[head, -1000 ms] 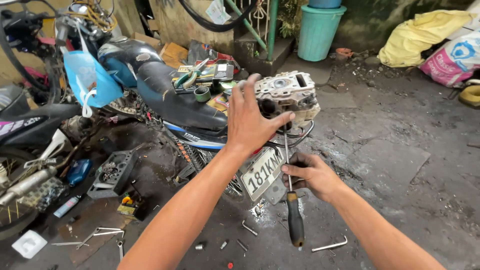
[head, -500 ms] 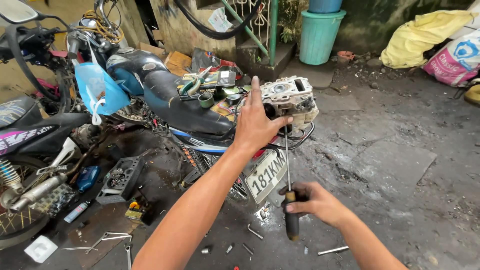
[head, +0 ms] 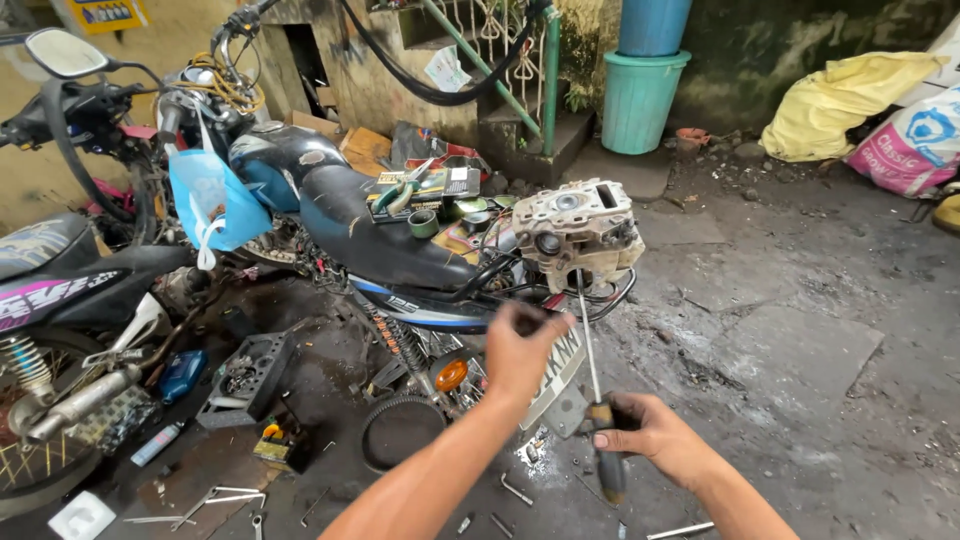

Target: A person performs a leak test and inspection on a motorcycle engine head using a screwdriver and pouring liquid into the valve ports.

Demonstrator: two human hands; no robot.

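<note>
We hold a long screwdriver [head: 590, 370] upright: our right hand [head: 655, 437] has its fingers wrapped tight round the handle, near and low, and the shaft runs straight up and away to the grey engine casting [head: 575, 232] on the motorcycle seat [head: 385, 245]. Our left hand [head: 520, 350] hangs just left of the shaft, below the casting, fingers loosely curled and holding nothing.

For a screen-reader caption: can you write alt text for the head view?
The right hand grips a long screwdriver pointing up to an engine part on a motorcycle's rear. The left hand is raised just below the part, over a wet, tool-strewn floor.
</note>
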